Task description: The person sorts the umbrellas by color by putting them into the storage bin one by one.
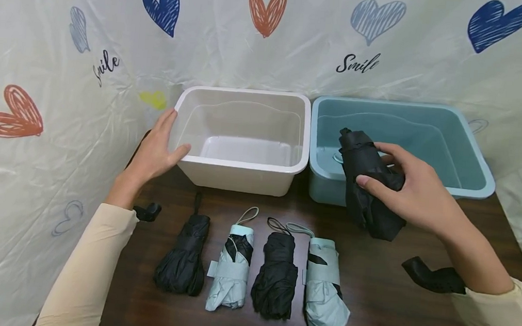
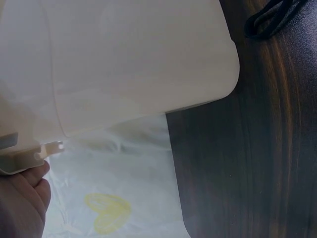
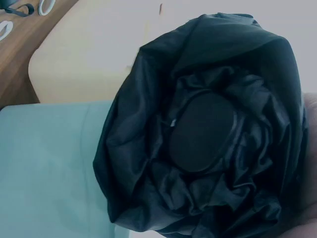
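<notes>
Black fabric up in our right hand (image 1: 410,186): we've got an umbrella (image 1: 362,205) tilted at the blue bin's (image 1: 470,193) front rim, towards the tabletop's (image 1: 383,308) right edge, fingers and thumb wrapped round its middle. It should feel light, soft outside, stiff at the core, a bit slippery, hardly fragile; that middle looks the place to hold, loose folds squeezed in. And what a look: wrinkled, fuller at the lower end, a smooth dark cap (image 3: 203,131) among the folds. Our left hand (image 1: 150,150) spreads its thumb wide, fingers against the white bin's (image 1: 242,165) rim.
</notes>
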{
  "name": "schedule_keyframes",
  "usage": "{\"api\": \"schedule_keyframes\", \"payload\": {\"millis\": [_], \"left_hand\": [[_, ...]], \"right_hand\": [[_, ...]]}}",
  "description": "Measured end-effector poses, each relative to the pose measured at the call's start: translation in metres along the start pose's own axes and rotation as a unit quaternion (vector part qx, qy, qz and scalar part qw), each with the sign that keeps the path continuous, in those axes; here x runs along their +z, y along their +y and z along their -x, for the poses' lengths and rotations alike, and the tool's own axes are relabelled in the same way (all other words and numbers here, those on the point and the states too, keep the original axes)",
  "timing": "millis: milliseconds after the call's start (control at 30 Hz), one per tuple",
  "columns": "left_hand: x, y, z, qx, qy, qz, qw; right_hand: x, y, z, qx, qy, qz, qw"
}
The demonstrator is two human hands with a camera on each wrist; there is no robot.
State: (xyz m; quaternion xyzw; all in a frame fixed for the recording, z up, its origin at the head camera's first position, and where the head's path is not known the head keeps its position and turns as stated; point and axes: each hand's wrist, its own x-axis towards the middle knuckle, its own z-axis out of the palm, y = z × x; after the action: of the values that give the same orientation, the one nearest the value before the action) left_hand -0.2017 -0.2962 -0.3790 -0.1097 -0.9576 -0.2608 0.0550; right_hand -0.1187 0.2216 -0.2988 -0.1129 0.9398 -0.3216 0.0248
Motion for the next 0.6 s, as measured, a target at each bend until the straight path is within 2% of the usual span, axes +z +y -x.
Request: {"api": "schedule_keyframes", "payload": {"millis": [500, 600], "left_hand": [[0.000, 0.003, -0.001, -0.009, -0.002, -0.002, 1.0000], [0.000, 0.003, -0.001, -0.010, 0.001, 0.000, 1.0000]], "right_hand": [[-0.007, -0.035, -0.058, -0.008, -0.055, -0.007, 0.9984], [-0.008, -0.044, -0.071, -0.013, -0.067, -0.023, 0.9974]]}}
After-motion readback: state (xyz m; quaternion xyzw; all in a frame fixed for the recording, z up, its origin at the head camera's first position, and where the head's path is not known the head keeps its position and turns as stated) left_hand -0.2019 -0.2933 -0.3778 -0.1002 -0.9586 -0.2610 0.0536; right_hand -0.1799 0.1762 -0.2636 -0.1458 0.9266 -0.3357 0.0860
